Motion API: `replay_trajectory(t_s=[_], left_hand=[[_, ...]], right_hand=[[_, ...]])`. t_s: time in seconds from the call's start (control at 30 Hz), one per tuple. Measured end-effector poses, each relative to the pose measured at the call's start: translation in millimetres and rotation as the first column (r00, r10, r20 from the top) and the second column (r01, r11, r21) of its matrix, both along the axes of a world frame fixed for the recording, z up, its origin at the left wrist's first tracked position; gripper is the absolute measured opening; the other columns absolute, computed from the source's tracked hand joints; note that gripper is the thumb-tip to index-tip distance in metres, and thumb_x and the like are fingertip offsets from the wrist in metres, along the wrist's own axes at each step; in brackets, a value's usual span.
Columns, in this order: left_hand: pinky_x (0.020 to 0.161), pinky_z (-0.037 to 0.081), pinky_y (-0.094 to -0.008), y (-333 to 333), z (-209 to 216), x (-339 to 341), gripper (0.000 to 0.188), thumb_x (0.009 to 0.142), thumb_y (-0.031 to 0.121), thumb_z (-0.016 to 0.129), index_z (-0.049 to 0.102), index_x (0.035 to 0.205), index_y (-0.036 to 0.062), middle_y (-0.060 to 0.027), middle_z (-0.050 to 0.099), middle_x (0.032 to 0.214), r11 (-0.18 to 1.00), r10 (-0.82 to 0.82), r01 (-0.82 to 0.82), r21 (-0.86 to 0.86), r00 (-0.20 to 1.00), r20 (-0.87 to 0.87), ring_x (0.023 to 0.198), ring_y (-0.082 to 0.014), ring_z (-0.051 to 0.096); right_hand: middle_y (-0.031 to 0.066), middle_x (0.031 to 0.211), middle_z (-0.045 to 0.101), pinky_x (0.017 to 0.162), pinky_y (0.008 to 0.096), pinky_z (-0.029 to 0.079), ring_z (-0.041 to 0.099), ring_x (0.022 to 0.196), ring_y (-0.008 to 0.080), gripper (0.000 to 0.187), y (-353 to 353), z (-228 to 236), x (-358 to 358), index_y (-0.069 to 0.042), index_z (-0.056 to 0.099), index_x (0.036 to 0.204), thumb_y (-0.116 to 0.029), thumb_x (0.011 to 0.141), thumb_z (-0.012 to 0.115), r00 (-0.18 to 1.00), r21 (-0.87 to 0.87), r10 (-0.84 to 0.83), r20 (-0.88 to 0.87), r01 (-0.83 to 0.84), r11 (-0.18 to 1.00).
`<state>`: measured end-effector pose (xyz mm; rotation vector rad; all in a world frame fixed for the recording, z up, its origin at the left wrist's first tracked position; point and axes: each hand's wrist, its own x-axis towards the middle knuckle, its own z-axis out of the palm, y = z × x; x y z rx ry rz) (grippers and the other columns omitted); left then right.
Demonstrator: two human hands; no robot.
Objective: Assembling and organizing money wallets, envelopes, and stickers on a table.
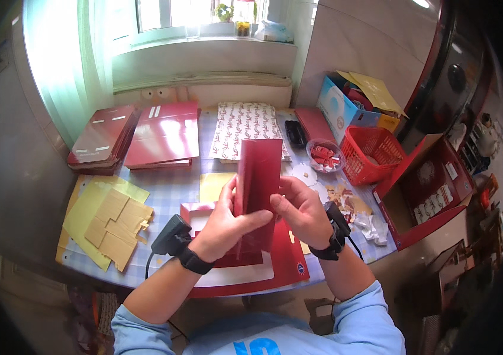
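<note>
A folded dark red cardboard piece (263, 171) stands upright between my hands, its two panels partly opened like a V. Around its left side and lower part my left hand (225, 222) is closed, with the thumb lying across the front. My right hand (305, 213) grips the right edge, thumb on the near face and fingers mostly hidden behind. Beneath my hands, on the checked tablecloth, lies a flat red cardboard sheet (288, 266) with white-bordered areas; my hands and forearms cover part of it.
Red cardboard stacks (165, 133) and patterned sheets (244, 121) lie toward the back. At left are yellow sheets (80, 204) under tan cardboard pieces (118, 228). Rightward stand a bowl of red bits (325, 157), a red basket (376, 151), a blue box (343, 112) and an open red box (423, 183).
</note>
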<state>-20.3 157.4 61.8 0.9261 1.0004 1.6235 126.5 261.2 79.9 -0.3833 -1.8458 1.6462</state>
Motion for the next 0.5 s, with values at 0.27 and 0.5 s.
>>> replay_trajectory(t_s=[0.27,0.5], left_hand=[[0.095,0.049,-0.0358,-12,9,-8,0.059,0.086,0.025,0.065,0.041,0.134,0.0008,-0.0126,0.055,0.126,0.982,-0.185,0.184,0.039,0.911,0.37,0.113,-0.0207,0.058],[0.092,0.048,-0.0338,-10,-4,-8,0.057,0.083,0.027,0.069,0.047,0.129,0.0009,-0.0106,0.059,0.117,0.989,-0.145,0.146,0.01,0.966,0.212,0.101,-0.0147,0.059]], right_hand=[[0.0106,0.107,0.066,0.083,0.0253,0.049,0.062,0.094,0.0104,0.03,21,-9,2,0.005,0.053,0.122,-0.009,0.096,0.053,0.999,-0.03,-0.049,-0.014,0.049,0.998],[0.0113,0.116,0.063,0.091,0.0333,0.051,0.063,0.103,0.0179,0.027,35,-21,0,0.001,0.052,0.123,-0.009,0.099,0.046,0.923,-0.583,0.159,-0.352,-0.348,0.734]])
